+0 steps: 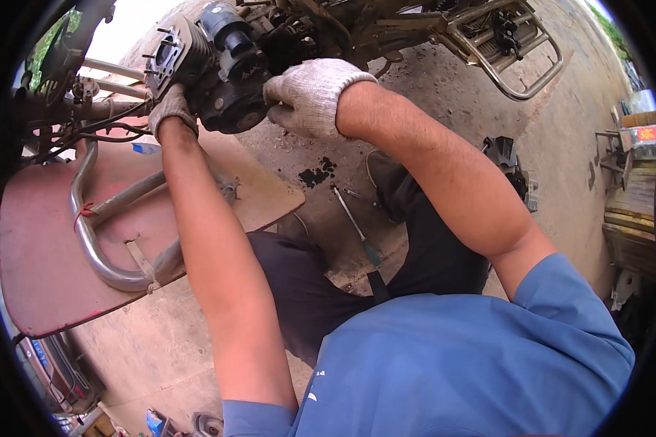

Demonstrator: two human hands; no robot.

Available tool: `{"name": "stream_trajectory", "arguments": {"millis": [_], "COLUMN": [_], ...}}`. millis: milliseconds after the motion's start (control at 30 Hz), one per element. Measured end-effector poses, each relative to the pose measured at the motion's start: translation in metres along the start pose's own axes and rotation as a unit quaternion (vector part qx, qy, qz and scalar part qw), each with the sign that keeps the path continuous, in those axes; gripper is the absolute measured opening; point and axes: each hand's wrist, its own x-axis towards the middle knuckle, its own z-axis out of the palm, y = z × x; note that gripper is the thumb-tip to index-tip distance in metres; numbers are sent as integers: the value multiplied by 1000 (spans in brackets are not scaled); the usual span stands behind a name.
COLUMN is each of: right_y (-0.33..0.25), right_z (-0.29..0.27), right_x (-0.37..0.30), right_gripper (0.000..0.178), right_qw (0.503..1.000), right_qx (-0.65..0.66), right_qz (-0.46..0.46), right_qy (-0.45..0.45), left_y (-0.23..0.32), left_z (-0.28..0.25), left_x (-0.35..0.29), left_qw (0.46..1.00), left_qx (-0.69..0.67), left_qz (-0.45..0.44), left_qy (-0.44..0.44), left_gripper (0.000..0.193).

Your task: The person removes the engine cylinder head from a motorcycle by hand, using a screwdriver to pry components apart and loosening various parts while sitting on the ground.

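Observation:
A dark motorcycle engine [229, 105] is at the top of the view. Its finned cylinder [194, 52] has bare studs standing out of an uncovered face, and a dark cylindrical part [226, 28] sits beside it. My left hand [172, 113], in a whitish knit glove, reaches in under the cylinder; the engine hides its fingers. At the engine's right side is my gloved right hand [312, 96], with curled fingers close against the round cover. Whatever those fingers pinch, if anything, is too small to make out.
A screwdriver [370, 251] with a green handle lies on the ground between my feet, near a dark oil stain [315, 176]. To the left are a reddish panel [44, 233] and a bent chrome bar [87, 237]. A metal rack [550, 73] juts out at upper right; dark parts [501, 153] lie below it.

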Motion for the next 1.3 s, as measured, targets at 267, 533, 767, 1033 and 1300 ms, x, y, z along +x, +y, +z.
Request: {"name": "stream_trajectory", "arguments": {"millis": [267,533,767,1033,1300], "right_y": [47,127,228,198,237], "right_z": [-65,-21,167,301,341], "right_x": [-52,-243,-394,-434,-380], "right_gripper": [38,29,39,36,35], "right_qw": [991,807,730,772,849], "right_qx": [57,485,269,206,83], "right_qz": [17,205,614,590,501], "right_qy": [118,268,134,-114,-148], "left_y": [-2,8,13,18,9], "left_z": [-10,-23,-23,-44,-49], "left_x": [-3,13,27,31,25], "left_qw": [991,991,989,989,989], "left_qx": [-37,19,55,77,82], "left_qz": [32,-21,30,59,66], "left_qy": [-124,-132,-134,-116,-105], "left_gripper": [31,20,33,38,43]}}
